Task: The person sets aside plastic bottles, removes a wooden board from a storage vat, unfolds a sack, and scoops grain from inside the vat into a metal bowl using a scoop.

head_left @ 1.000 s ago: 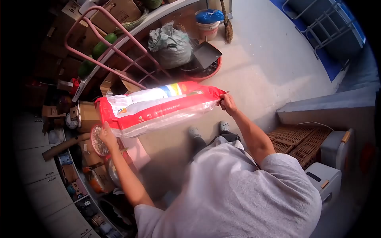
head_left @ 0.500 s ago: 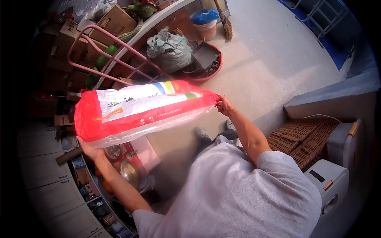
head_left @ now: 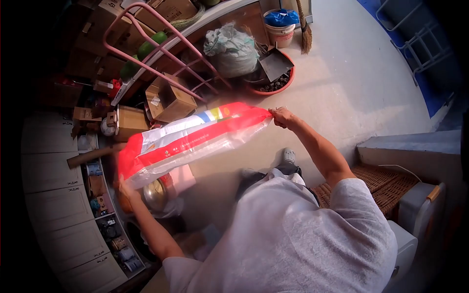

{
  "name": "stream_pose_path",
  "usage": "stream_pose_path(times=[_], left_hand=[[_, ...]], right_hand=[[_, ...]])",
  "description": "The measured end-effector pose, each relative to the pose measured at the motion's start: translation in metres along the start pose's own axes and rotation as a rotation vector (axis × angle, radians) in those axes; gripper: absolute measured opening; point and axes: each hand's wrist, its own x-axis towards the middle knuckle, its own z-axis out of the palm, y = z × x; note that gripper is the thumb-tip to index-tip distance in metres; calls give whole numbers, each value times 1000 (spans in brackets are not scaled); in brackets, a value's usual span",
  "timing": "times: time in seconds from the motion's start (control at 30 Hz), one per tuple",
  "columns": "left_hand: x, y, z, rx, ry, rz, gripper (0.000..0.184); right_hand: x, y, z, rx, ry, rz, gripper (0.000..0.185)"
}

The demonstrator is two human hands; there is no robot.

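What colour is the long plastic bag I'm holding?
The long plastic bag is mainly red and white; head view.

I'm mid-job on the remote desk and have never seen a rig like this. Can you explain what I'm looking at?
There is no machine here: a person is working with two bare hands. The single view comes from a camera worn on the head, looking forward and down, so the grey shirt at the bottom is the wearer's own.

The right hand grips the gathered end of a long red-and-white plastic bag. The left hand is at the opposite end; blur hides exactly how it holds on.

The bag is held above the floor. Beyond it stand a red tub with a dustpan resting on it, and a bucket topped with blue plastic.
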Motion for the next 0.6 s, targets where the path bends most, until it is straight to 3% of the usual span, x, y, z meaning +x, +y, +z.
stream_pose_path(times=[0.07,0.1,0.17,0.2,0.27,0.37,0.5,0.53,0.57,0.6], left_hand=[[-1,-34,-16,-23,-80,-53,44],[-9,-37,-9,-102,-45,-98,43],[-21,-51,11,-258,21,-192,42],[-17,-66,6,-196,54,-176,42],[-4,-99,-15,-60,128,-147,41],[23,-141,-65,-19,99,-103,39],[-7,-108,-67,-198,222,-164,37],[21,-143,-102,109,124,-193,37],[5,-132,-88,-45,179,-105,36],[4,-124,-97,-93,183,-119,37]], right_hand=[[14,7,-24,90,-1,68,49],[0,-5,-14,-60,120,74,52],[-16,-9,-3,-102,22,-70,53],[-13,-9,-2,41,122,-49,55],[-30,-1,14,-268,112,-525,57],[-32,-7,32,-505,146,-593,58],[-11,11,74,-412,177,-338,59],[-8,9,83,-246,242,-132,59],[-2,7,97,-83,297,72,59],[-4,10,114,-468,204,4,55]])
